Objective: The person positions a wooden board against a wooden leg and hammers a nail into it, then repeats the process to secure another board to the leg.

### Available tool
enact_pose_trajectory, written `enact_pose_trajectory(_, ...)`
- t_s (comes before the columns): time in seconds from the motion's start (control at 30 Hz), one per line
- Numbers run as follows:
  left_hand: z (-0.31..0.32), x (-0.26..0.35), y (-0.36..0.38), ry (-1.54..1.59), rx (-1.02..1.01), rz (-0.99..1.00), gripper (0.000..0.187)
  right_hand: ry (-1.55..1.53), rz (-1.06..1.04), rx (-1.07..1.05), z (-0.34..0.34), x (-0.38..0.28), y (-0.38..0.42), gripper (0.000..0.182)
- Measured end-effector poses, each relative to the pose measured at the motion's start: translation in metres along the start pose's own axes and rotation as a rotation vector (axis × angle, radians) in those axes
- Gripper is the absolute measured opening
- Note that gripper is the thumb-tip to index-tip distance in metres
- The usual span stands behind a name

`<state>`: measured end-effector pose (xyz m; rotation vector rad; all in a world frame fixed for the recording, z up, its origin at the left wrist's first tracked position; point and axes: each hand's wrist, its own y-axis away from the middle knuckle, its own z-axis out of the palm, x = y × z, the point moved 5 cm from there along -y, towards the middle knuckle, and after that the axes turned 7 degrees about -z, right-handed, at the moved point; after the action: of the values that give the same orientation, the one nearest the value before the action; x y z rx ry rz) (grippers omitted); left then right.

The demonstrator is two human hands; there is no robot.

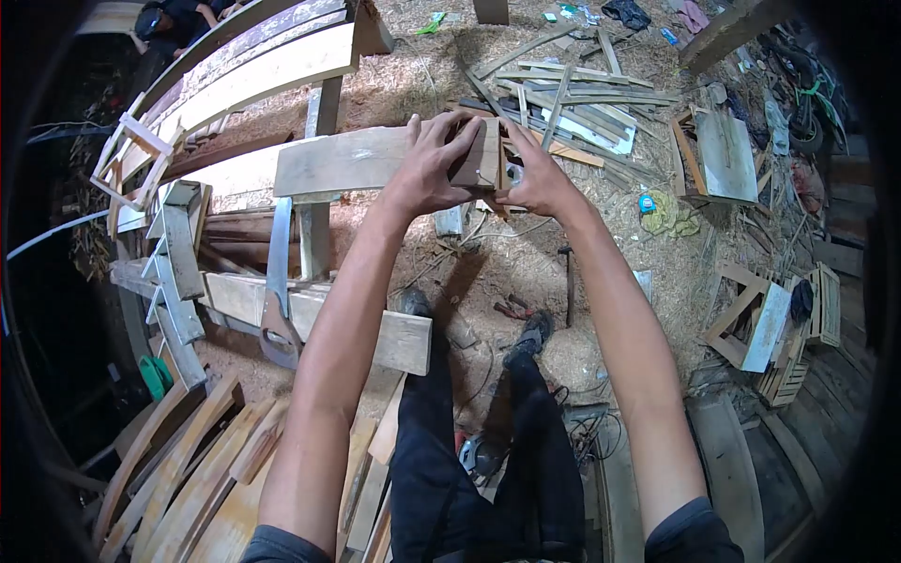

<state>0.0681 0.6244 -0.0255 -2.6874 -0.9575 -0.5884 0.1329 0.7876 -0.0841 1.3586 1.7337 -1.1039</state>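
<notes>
A short wooden piece sits between my two hands at the end of a wide plank. My left hand is closed over its left side, with the fingers curled across the top and the thumb below. From the other side, my right hand grips the piece's right end between fingers and thumb. Something small and pale shows by the right fingers, too small to name. Whether the piece is joined to the plank is hidden by my left hand. A handsaw hangs upright beside the bench, left of my left forearm.
Sawdust covers the ground. Wood strips lie piled ahead, and a blue tape measure lies to the right. A hammer and red-handled pliers are near my feet. A lower board juts out at left. Another person is at the far left.
</notes>
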Motion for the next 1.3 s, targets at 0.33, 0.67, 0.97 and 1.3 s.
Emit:
enact_pose_trajectory(0.33,0.003,0.002,0.001,-0.076,-0.011,0.005,0.101,-0.046,0.025,-0.024,0.0,0.001,-0.001,0.119)
enact_pose_trajectory(0.67,0.004,0.003,0.004,-0.134,-0.051,0.019,0.109,0.105,0.196,0.093,0.018,-0.011,0.043,0.078)
enact_pose_trajectory(0.97,-0.022,0.067,0.098,0.267,0.377,-0.393,0.032,0.233,0.273,0.469,-0.006,-0.08,0.127,0.046)
enact_pose_trajectory(1.3,0.284,0.136,0.171,0.756,-0.027,-0.74,0.018,0.158,0.738,0.622,0.058,0.051,0.349,0.037)
